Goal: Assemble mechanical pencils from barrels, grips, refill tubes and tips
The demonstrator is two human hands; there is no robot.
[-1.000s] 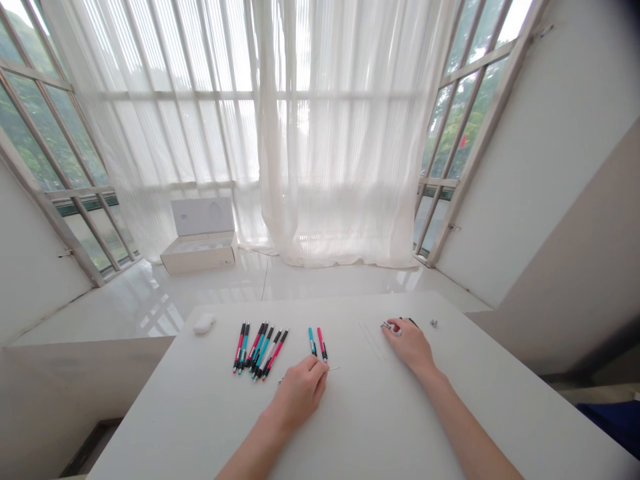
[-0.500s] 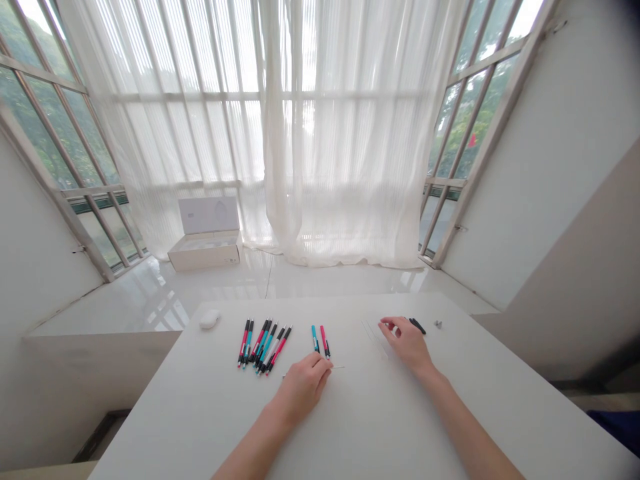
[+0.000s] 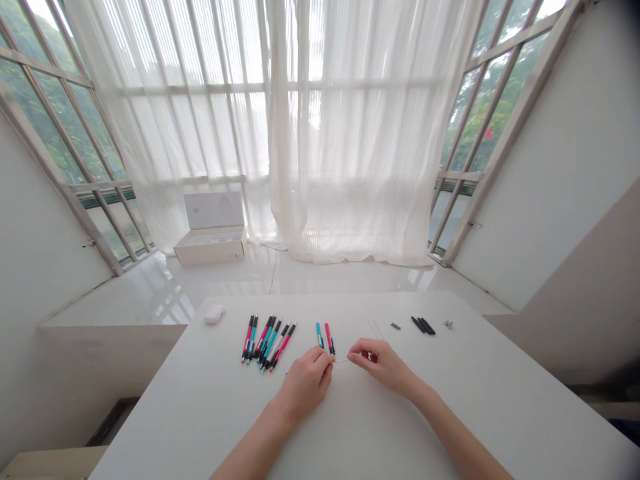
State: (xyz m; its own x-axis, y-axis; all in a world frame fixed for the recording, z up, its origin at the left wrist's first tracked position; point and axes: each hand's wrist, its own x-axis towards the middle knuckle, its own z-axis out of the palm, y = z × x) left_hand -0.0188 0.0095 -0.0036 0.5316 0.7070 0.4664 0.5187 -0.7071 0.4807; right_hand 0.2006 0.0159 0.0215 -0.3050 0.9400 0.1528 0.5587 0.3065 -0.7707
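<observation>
My left hand (image 3: 306, 380) is closed around a thin whitish pen refill (image 3: 341, 361), held level just above or on the table. One end of the refill sticks out to the right, toward my right hand (image 3: 383, 365). The right thumb and forefinger are pinched at that end; anything tiny between them is too small to make out. Just beyond my left hand lie a teal pen barrel (image 3: 319, 335) and a pink pen barrel (image 3: 329, 339). Thin pale refills (image 3: 375, 328) lie behind my right hand, partly covered by it.
To the left lie several assembled pens (image 3: 265, 343) and a small white rounded case (image 3: 215, 315). On the right are small springs (image 3: 395, 326), black grips (image 3: 423, 325) and small grey tips (image 3: 449, 325). An open white box (image 3: 210, 245) stands on the ledge by the curtain.
My right hand has moved left from beside the small parts to the end of the refill, uncovering the springs and black grips. My left hand still holds the refill. The view has shifted slightly.
</observation>
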